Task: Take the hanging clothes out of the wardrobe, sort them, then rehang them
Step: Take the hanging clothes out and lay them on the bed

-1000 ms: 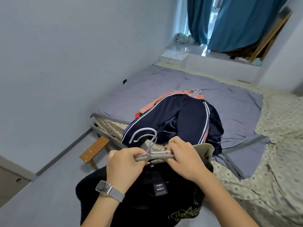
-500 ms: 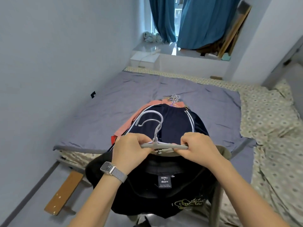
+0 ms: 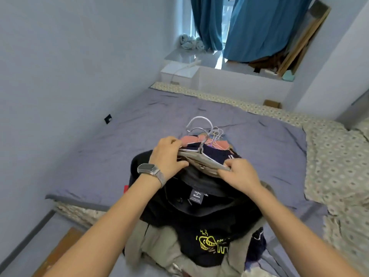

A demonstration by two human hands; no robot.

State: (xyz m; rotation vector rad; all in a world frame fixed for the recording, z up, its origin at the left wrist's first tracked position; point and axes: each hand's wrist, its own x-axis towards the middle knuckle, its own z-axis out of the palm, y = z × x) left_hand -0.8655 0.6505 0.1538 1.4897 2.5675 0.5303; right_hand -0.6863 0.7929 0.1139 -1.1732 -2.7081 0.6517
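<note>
While both hands, left and right, gripped the hanger ends, the black top hung level over the bed, apparently for laying down.

A: What sort of place?
B: Home bedroom. Bed w/ grey-purple sheet fills the middle, patterned mattress cover on the right.
A: Anything else?
B: Blue curtains at the far window, white ledge below them, wood boards leaning in the far right corner. Pile of clothes on hangers on the near end of the bed.
</note>
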